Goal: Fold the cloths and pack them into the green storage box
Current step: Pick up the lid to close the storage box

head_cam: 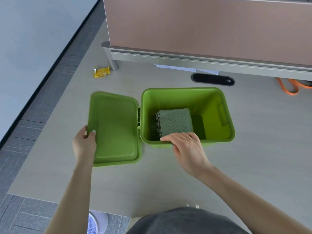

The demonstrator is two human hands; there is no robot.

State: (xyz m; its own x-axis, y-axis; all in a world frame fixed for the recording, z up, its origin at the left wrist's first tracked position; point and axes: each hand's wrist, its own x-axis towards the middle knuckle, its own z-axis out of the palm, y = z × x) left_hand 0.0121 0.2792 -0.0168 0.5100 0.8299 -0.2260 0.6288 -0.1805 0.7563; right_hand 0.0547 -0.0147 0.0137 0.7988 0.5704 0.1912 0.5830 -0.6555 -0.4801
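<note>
**Green box open on the bench, folded cloths inside**

The bench point(168, 174) was a pale, wood-grain surface, its left edge running beside grey floor tiles point(25, 141) and a white wall. At the back stood a tan partition point(202, 22) on a silver rail, with an oval black cable port point(212, 79) just in front of it. A yellow snack packet point(101, 72) lay near the rail's leg, and an orange cord point(293, 86) curled at the far right.

The green storage box point(217, 125) sat in the middle of the bench with its top open. Folded cloths point(175, 121), grey-green with a dark netted edge, lay stacked on its floor, toward the left side. The lid point(114, 129) lay flat just left of the box, underside up.

The left hand point(84, 144) held the lid's near-left edge, thumb on top, its grip closed on the rim. The right hand point(187, 149) rested on the box's near rim, fingers curled over the edge, close to the cloths.
</note>
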